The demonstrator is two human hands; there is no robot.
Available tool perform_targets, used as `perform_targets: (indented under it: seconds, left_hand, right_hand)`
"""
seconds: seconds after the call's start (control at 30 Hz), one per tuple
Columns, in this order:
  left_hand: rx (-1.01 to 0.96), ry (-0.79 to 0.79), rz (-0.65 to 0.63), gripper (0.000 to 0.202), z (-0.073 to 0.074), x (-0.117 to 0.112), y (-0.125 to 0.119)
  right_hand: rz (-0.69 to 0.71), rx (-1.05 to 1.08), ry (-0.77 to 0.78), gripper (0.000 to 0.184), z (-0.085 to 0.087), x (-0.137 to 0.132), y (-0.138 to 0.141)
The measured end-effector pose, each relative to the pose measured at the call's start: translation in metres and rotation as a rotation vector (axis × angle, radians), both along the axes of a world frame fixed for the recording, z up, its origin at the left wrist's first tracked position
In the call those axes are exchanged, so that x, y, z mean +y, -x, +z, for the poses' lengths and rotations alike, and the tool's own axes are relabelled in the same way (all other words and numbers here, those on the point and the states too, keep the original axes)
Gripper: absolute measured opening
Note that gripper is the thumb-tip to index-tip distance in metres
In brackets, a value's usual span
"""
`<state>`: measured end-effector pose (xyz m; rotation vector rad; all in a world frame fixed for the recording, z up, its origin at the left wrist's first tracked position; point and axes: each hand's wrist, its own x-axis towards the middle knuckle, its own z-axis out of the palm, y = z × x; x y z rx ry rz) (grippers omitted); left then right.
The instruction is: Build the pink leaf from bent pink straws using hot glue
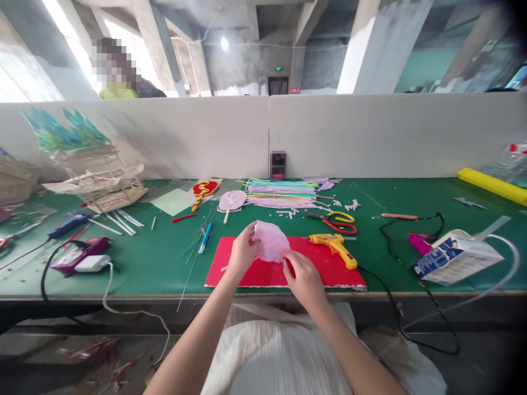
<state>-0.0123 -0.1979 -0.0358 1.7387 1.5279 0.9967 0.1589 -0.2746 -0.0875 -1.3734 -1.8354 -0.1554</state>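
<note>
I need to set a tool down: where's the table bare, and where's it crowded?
Bare green table: left, between white plug and red stick; right, between brown stick and white partition. Crowded: back middle, with pastel strips and scissors; also the red board, where the left hand and right hand hold the pink piece beside the yellow glue gun.

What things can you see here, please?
Ruffled piece: one, pink, over board
Board: one, red, front centre
Glue gun: one, yellow, board's right
Scissors: one, red-yellow handles, behind glue gun
Strips: many, pastel, back centre
Fan-like shapes: two, pink and red-yellow, left of strips
Pen: one, blue, board's left
Model: one, beige-turquoise, back left
Carton: one, blue-white, right
Bar: one, yellow, far right
Blocks: two, purple, both sides
Table: one, green, underneath
Partition: one, white, behind table
Phone: one, dark, against partition
Person: one, blurred, beyond partition
Left grip: one, bare, piece's left
Right grip: one, bare, piece's right
</note>
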Motion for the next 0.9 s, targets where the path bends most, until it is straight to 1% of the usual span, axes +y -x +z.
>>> perform_targets:
  seconds: [0.07, 0.1, 0.17, 0.27, 0.33, 0.37, 0.4, 0.47, 0.5, 0.53, 0.57, 0.63, 0.67, 0.7, 0.73, 0.77, 0.83, 0.9]
  left_hand:
    - [-0.004, -0.024, -0.054, 0.055, 0.008, -0.002, 0.000]
    - [0.021, -0.053, -0.088, 0.055, 0.014, -0.004, 0.000]
    - [0.115, -0.146, -0.164, 0.056, 0.030, -0.011, 0.002]
    - [0.309, -0.303, -0.307, 0.053, 0.059, -0.024, 0.004]
    - [0.453, -0.382, -0.357, 0.046, 0.074, -0.032, 0.006]
    - [0.512, -0.398, -0.364, 0.044, 0.080, -0.035, 0.006]
    - [0.559, -0.418, -0.370, 0.043, 0.084, -0.038, 0.006]
    - [0.608, -0.502, -0.389, 0.043, 0.089, -0.044, 0.007]
    - [0.609, -0.576, -0.386, 0.044, 0.089, -0.046, 0.007]
    - [0.592, -0.667, -0.351, 0.043, 0.088, -0.049, 0.008]
    - [0.553, -0.762, -0.277, 0.042, 0.086, -0.052, 0.008]
    - [0.410, -0.899, -0.026, 0.035, 0.080, -0.055, 0.008]
    - [0.311, -0.911, 0.109, 0.031, 0.076, -0.056, 0.008]
    - [0.203, -0.882, 0.213, 0.030, 0.071, -0.054, 0.009]
    - [0.093, -0.813, 0.279, 0.034, 0.064, -0.052, 0.009]
    - [-0.017, -0.705, 0.301, 0.041, 0.057, -0.047, 0.010]
    - [-0.232, -0.441, 0.263, 0.054, 0.038, -0.036, 0.010]
    - [-0.481, -0.103, 0.168, 0.057, 0.019, -0.026, 0.009]
  right_hand:
    - [0.006, 0.042, -0.027, 0.031, 0.007, 0.003, -0.003]
    - [0.014, 0.050, -0.044, 0.034, 0.013, 0.005, -0.005]
    - [0.054, 0.017, -0.076, 0.042, 0.033, 0.011, -0.007]
    - [0.158, -0.113, -0.090, 0.050, 0.071, 0.022, -0.006]
    - [0.197, -0.162, -0.089, 0.049, 0.090, 0.029, -0.002]
    - [0.218, -0.170, -0.088, 0.046, 0.096, 0.032, -0.001]
    - [0.242, -0.170, -0.081, 0.041, 0.100, 0.035, 0.000]
    - [0.283, -0.144, -0.045, 0.029, 0.099, 0.039, 0.000]
    - [0.274, -0.108, -0.013, 0.026, 0.097, 0.040, 0.000]
    - [0.244, -0.056, 0.027, 0.026, 0.094, 0.040, -0.001]
    - [0.201, 0.012, 0.069, 0.029, 0.091, 0.040, -0.002]
    - [0.126, 0.177, 0.147, 0.034, 0.088, 0.039, -0.003]
    - [0.117, 0.262, 0.176, 0.037, 0.088, 0.038, -0.004]
    - [0.126, 0.342, 0.198, 0.038, 0.088, 0.037, -0.004]
    - [0.142, 0.417, 0.212, 0.039, 0.088, 0.037, -0.004]
    - [0.154, 0.488, 0.223, 0.040, 0.087, 0.036, -0.004]
    - [0.167, 0.610, 0.242, 0.040, 0.084, 0.036, -0.005]
    - [0.173, 0.706, 0.257, 0.039, 0.076, 0.035, -0.005]
